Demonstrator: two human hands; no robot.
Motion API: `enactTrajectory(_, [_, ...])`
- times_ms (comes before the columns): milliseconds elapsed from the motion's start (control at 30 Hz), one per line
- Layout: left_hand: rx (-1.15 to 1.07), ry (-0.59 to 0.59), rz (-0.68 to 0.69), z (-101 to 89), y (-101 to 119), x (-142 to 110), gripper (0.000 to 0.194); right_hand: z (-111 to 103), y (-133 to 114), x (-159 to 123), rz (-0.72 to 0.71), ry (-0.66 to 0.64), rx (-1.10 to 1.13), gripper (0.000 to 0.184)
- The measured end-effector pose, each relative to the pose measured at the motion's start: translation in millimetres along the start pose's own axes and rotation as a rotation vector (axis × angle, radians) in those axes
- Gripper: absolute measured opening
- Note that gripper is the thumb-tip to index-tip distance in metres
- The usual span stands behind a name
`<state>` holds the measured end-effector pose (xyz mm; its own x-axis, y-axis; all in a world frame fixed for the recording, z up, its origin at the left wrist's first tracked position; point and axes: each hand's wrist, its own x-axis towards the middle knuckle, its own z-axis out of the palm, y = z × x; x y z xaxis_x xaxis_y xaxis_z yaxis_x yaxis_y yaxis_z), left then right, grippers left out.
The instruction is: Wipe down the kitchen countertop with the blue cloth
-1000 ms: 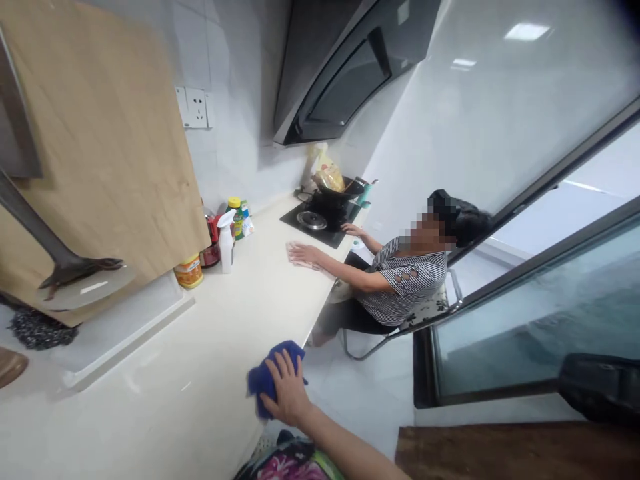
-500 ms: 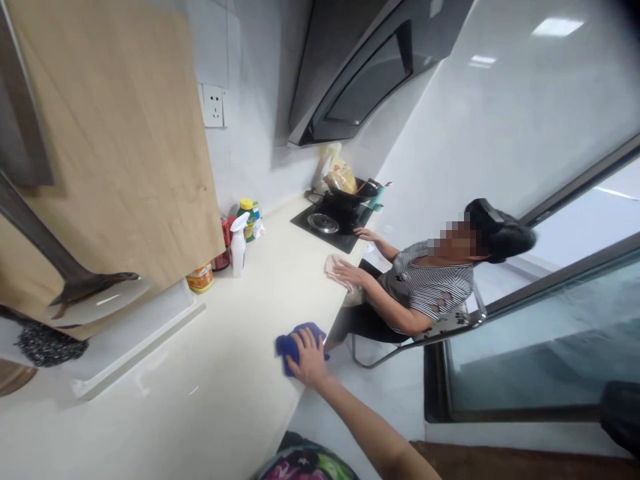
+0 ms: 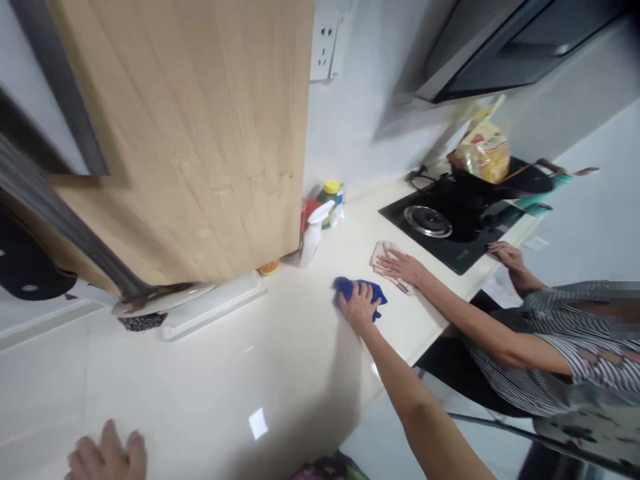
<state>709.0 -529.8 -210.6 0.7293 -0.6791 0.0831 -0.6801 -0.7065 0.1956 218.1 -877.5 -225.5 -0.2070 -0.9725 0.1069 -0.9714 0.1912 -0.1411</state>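
My right hand (image 3: pixel 358 308) presses flat on a blue cloth (image 3: pixel 359 291) lying on the pale countertop (image 3: pixel 280 373), arm stretched far forward. My left hand (image 3: pixel 107 458) rests on the counter at the bottom left edge, fingers extended, holding nothing. Just beyond the blue cloth, another person's hand (image 3: pixel 406 267) lies on a pinkish cloth (image 3: pixel 387 263). That person, in a striped top (image 3: pixel 575 347), sits to the right; their other hand (image 3: pixel 506 254) is at the edge of the black hob (image 3: pixel 453 223).
A wooden cabinet door (image 3: pixel 185 140) hangs over the counter. A spray bottle (image 3: pixel 313 233) and jars (image 3: pixel 331 195) stand by the wall. A black wok (image 3: pixel 495 183) holding a food bag (image 3: pixel 483 150) sits on the hob under the hood (image 3: pixel 515 47).
The view swung left and closer. My right hand slid the blue cloth forward along the counter toward the other person's cloth. My left hand came into view.
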Motion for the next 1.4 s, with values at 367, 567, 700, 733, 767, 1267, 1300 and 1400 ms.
enactTrajectory(367, [0.061, -0.027, -0.084, -12.6, 19.1, -5.7, 0.078, 21.9, -57.6, 62.7, -0.133, -0.072, -0.059, 0.069])
enactTrajectory(567, [0.033, -0.002, -0.086, -8.5, 14.3, -8.5, 0.077, 19.5, -68.7, -27.4, -0.622, -0.117, 0.009, 0.071])
enactTrajectory(700, [0.018, 0.018, -0.077, -4.4, 10.1, -10.2, 0.075, 21.3, -87.8, -34.5, -0.950, -0.191, 0.205, 0.071])
enactTrajectory(733, [0.020, 0.018, -0.082, -4.4, 10.1, -10.5, 0.075, 22.6, -94.6, -28.1, -0.998, -0.200, 0.260, 0.070])
enactTrajectory(767, [0.022, 0.016, -0.088, -4.7, 10.3, -10.8, 0.074, 24.2, -102.0, -20.2, -1.034, -0.205, 0.311, 0.069])
enactTrajectory(1267, [0.037, -0.010, -0.098, -3.1, -1.1, -7.8, 0.072, 42.5, -144.7, -26.4, -0.675, -0.086, 0.272, 0.085])
enactTrajectory(1300, [0.038, -0.012, -0.101, -3.3, -0.8, -7.6, 0.071, 43.1, -147.3, -22.8, -0.666, -0.105, 0.262, 0.087])
enactTrajectory(1400, [0.040, -0.021, -0.112, -3.4, -0.4, -6.7, 0.072, 44.2, -157.0, -4.7, -0.651, -0.137, 0.254, 0.088])
